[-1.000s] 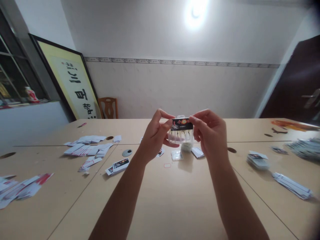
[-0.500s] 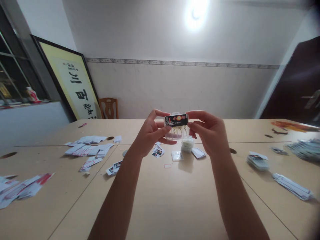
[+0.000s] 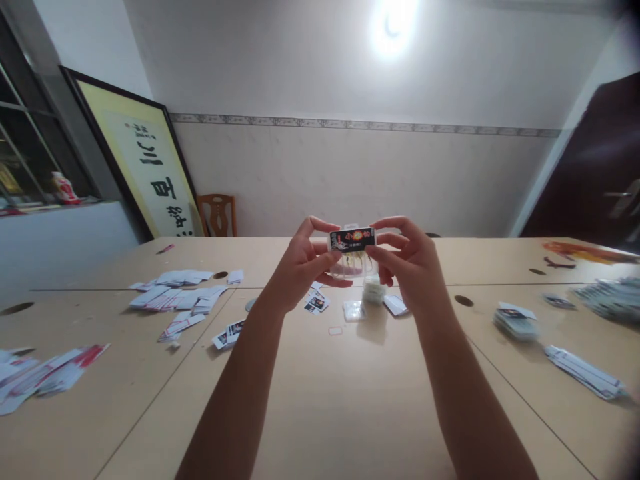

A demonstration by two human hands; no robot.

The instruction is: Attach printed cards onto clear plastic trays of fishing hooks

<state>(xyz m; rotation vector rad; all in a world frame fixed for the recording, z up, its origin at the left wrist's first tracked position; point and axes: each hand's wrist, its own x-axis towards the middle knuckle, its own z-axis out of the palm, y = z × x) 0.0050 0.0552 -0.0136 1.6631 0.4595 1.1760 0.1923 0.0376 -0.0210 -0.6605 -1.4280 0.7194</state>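
- The left hand (image 3: 303,267) is partly curled, with its thumb on the lower left corner of a black label (image 3: 353,241) and its fingers around the side of a clear box (image 3: 353,270).
- The right hand (image 3: 413,260) mirrors it, thumb at the label's lower right corner, index finger along the top; it too has hold of the box.
- The paired grip seems meant to steady the box from both sides and press the label flat, printed face toward the wearer.
- Both forearms reach forward and converge, wrists turned inward, so the box hangs upright above the table (image 3: 350,400), apparently lifted for a clear look.
- Below the hands sit a stack of clear boxes (image 3: 373,291), a flat clear box (image 3: 355,311) beside it, and white cards (image 3: 396,305), likely placed there for easy reach.
- Small printed cards (image 3: 317,304) lie loose near the left wrist.
- Farther out, white paper strips (image 3: 173,298) spread on the left; a boxed pile (image 3: 515,325) stands apart on the right, probably to separate the groups.
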